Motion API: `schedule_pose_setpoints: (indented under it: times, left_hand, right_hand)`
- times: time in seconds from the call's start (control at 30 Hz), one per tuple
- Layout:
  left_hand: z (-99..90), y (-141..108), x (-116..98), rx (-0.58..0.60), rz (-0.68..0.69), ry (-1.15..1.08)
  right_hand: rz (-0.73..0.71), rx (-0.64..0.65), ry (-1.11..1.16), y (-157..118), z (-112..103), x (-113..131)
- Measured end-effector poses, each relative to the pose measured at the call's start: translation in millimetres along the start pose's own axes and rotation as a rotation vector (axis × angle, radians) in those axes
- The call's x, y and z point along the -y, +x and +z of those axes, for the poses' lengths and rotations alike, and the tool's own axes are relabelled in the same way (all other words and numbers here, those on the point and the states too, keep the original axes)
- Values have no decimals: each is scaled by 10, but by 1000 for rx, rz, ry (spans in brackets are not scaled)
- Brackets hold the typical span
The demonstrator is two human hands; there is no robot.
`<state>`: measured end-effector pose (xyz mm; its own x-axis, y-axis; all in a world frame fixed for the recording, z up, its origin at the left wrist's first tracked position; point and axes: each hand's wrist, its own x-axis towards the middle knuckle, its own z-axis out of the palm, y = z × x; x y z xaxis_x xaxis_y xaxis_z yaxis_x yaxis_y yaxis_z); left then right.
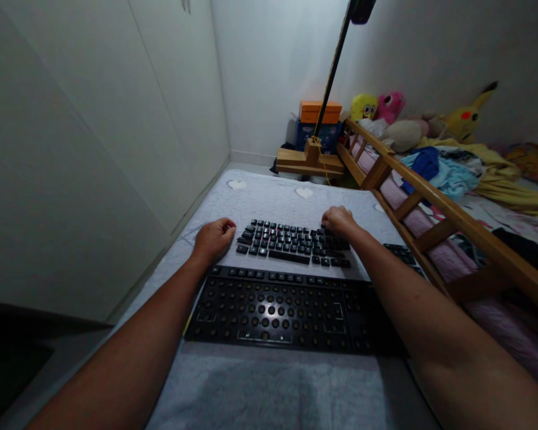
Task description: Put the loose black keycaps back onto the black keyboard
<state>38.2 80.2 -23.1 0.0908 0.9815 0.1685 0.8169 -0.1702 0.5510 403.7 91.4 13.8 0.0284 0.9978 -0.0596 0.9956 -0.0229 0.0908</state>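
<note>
Loose black keycaps (291,240) lie in keyboard-like rows on the pale cloth. Beside their left end rests my left hand (214,240), its fingers loosely curled and no object showing in them. My right hand (338,221) is at the upper right corner of the rows, fingers closed and pointing down among the caps; whatever they pinch is hidden. Nearer to me lies a black keyboard base (273,310), its main key positions bare of caps, with a row of small keys along its top edge. My right forearm covers part of its right end.
Another group of black keycaps (401,255) sits right of my forearm, by the wooden bed rail (415,197). A wooden stand (311,156) with a dark pole and an orange box (320,111) are beyond the cloth. A white cabinet (116,119) borders the left side.
</note>
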Motion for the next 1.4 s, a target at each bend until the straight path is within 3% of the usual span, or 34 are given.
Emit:
schedule_pose_setpoints:
  times: [0.23,0.4,0.53,0.7,0.97,1.4]
  left_hand:
    - [-9,-9,-12,-1,3,9]
    - [-1,-5,-1,-6,11,14]
    - [0,-3,8,-6,6,22]
    - [-7,-7,4,-10,4,27]
    - [-19,-8,-10,-7,5,31]
    - [-16,-8,-10,-5,-1,41]
  right_hand:
    - [-42,-107,68,-152,-216,3]
    - [-188,-237,235,-706,-386,21]
    - [-334,-286,455,-1327,-287,100]
    - [-302,-259,506,-1785,-39,241]
    - [-263,-280,436,-1816,224,309]
    - [-255,-279,549,-1846,208,299]
